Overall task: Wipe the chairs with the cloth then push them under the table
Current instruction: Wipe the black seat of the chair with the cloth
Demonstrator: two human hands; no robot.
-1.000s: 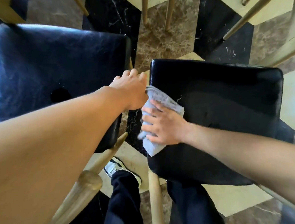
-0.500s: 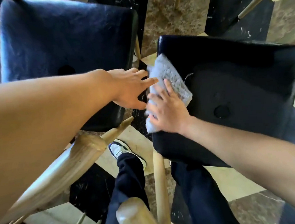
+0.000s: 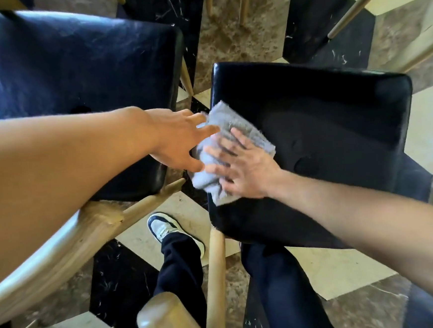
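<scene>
— Where's the cloth?

— The grey cloth (image 3: pixel 231 149) lies on the near left corner of the right-hand chair seat (image 3: pixel 324 134), spilling over the edge. The right hand (image 3: pixel 241 169) presses it flat, fingers spread, palm down; a pinning grip, good for rubbing.

— And the left hand (image 3: pixel 180 140)?

— Open, fingers out, tips at the cloth's edge. Touching or only beside it, I can't quite tell; it's a bit blurred. It grips nothing.

— Room to move?

— Plenty of bare black seat to the right. Leftward it's tight: the blue-black chair seat (image 3: pixel 78 66) sits just beside, with a narrow gap of marble floor (image 3: pixel 215 34) between. Table legs (image 3: pixel 244 1) stand ahead.
</scene>
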